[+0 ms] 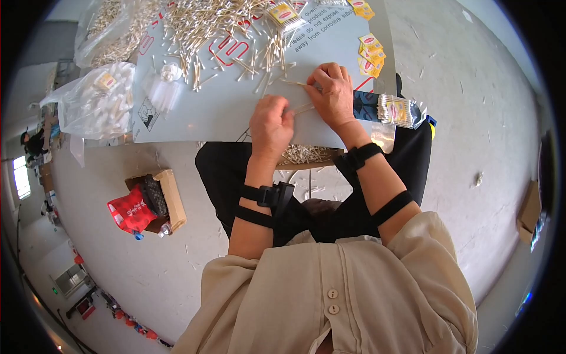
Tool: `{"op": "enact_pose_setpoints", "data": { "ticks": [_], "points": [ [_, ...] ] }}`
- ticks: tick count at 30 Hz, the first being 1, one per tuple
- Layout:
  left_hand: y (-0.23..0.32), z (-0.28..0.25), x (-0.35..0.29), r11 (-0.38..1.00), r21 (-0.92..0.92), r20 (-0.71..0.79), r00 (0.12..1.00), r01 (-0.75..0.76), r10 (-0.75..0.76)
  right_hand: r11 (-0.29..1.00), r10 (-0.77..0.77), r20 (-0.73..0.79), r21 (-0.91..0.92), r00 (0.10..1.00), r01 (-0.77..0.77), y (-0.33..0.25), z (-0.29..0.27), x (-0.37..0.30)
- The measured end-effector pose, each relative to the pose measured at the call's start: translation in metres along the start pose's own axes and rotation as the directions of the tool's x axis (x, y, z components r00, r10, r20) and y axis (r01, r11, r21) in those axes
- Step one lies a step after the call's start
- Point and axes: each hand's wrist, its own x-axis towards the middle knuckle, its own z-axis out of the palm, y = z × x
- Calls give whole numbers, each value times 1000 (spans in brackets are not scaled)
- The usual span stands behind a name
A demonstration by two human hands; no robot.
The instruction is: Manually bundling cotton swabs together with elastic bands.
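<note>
My left hand [272,127] is closed just above the near edge of the grey board, its fingers curled in; what they hold, if anything, is hidden. A pale blurred stick lies between the two hands. My right hand [333,94] is pinched over the board, with a cotton swab [293,82] reaching left from its fingertips. A large loose heap of cotton swabs [200,26] covers the far part of the board, and several strays lie towards my hands. A clear pack of swabs [396,111] with a yellow label rests beside my right wrist.
Small yellow cards [371,54] lie along the board's right side, near another swab pack [286,15]. Plastic bags [97,100] of white packs and swabs stand at left. Below the board is a box of swabs [306,154]. A cardboard box [171,200] sits on the floor.
</note>
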Motion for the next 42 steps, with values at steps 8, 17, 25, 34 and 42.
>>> {"op": "enact_pose_setpoints", "data": {
  "ticks": [8, 17, 25, 34, 42],
  "points": [
    [-23, -7, 25, 956, 223, -327, 939, 190, -110, 993, -86, 33, 81, 996, 83, 0, -11, -11],
    [-22, -1, 22, 943, 243, -256, 952, 229, -166, 993, -71, 84, 103, 994, 62, -4, -13, -8],
    [-17, -5, 29, 941, 215, -220, 952, 262, -214, 980, -197, 150, 50, 969, 192, -2, 16, 51],
    [-14, -4, 22, 923, 268, -211, 951, 277, -225, 968, -245, 249, 112, 937, 224, 7, 13, 47],
    [-11, -7, 16, 966, 204, -91, 985, 160, -144, 952, -292, 309, 187, 905, 243, 18, -16, 32]
  ]
}}
